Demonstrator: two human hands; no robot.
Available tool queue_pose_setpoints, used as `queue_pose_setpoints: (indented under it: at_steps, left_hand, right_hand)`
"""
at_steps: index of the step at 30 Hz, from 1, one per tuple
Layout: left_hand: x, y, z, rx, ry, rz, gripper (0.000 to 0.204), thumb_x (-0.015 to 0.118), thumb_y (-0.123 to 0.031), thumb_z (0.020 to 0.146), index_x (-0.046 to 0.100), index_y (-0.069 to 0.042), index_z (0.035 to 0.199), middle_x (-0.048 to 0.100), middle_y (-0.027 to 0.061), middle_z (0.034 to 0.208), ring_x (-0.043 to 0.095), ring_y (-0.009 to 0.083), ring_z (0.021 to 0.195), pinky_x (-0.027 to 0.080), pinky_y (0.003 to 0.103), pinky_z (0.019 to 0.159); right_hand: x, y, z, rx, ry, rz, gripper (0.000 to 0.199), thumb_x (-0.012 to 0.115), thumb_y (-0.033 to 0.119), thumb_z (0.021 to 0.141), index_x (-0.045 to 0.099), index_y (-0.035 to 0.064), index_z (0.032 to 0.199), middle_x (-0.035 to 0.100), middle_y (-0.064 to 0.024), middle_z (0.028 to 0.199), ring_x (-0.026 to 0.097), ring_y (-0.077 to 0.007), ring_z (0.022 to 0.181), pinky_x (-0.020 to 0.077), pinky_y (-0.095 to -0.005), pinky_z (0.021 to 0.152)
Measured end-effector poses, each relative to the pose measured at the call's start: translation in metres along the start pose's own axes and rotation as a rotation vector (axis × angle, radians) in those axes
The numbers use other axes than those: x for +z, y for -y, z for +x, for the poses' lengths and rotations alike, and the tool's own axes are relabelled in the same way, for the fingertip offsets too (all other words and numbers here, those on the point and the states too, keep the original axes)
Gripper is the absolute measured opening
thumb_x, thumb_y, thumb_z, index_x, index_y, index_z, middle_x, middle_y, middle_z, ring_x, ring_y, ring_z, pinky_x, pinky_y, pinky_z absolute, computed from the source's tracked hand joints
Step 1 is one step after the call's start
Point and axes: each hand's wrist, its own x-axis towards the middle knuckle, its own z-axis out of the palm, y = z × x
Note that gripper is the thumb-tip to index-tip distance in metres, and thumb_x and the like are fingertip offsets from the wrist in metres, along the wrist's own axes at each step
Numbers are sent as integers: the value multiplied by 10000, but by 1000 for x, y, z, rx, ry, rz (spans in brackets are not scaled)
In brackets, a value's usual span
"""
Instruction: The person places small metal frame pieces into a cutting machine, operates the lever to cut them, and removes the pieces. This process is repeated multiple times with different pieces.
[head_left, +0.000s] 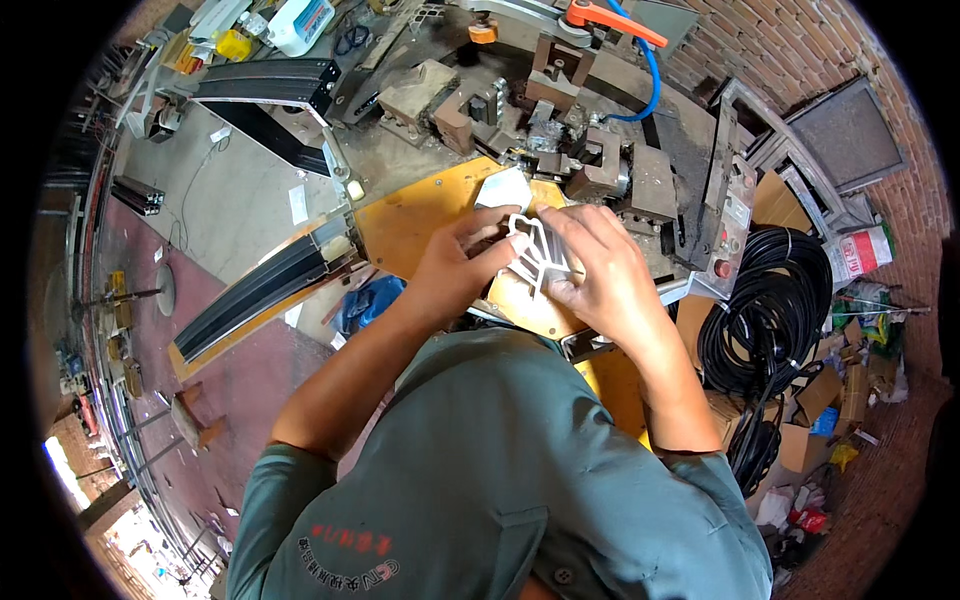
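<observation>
Both my hands hold a short white profile piece (540, 250) with open chambers, just above a yellow-orange machine table (410, 220). My left hand (455, 265) grips its left side with fingers curled over the top. My right hand (595, 270) covers its right side, thumb along the edge. A second white piece (503, 188) lies flat on the table just beyond my fingertips, in front of rusty metal clamping blocks (600, 165).
A long black profile (265, 285) slopes off the table's left. Another black bar (265, 80) lies at the back left near bottles (300, 22). An orange-handled lever (610, 20) and blue hose (652, 75) sit behind. Coiled black cable (770, 310) and cardboard clutter lie right.
</observation>
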Motion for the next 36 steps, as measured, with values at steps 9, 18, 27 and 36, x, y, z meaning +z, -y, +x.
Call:
queue_pose_setpoints:
  at_steps: [9,18,27,36]
  left_hand:
    - [5,-18,-7,-114,-27,-515,514,682,-246,975,506,52,1355,665,111,1177,707,200,999,608,341,831]
    - [5,-13,-5,-178,47,-591,484,658,-274,984,517,18,1342,679,126,1152,739,243,923,620,361,822]
    - [2,-9,-7,-220,111,-600,445,656,-286,983,546,-2,1308,678,114,1165,718,231,994,617,381,857]
    - [2,-13,-9,-203,121,-599,423,643,-285,991,558,-10,1301,682,110,1163,714,220,1001,625,391,853]
  right_hand:
    - [21,-20,-14,-5,-448,381,568,845,23,752,608,-7,1268,633,-172,1258,636,-258,1139,506,-363,985]
    - [24,-16,-15,-54,-536,483,233,779,-3,822,704,-22,1042,694,-148,1056,677,-268,980,536,-360,874]
    - [20,-8,-16,-53,-518,473,167,772,-2,833,712,-33,986,699,-140,975,683,-255,879,545,-343,778]
    - [21,-8,-15,-89,-528,450,153,771,-3,832,720,-33,973,704,-141,940,691,-255,853,544,-338,761]
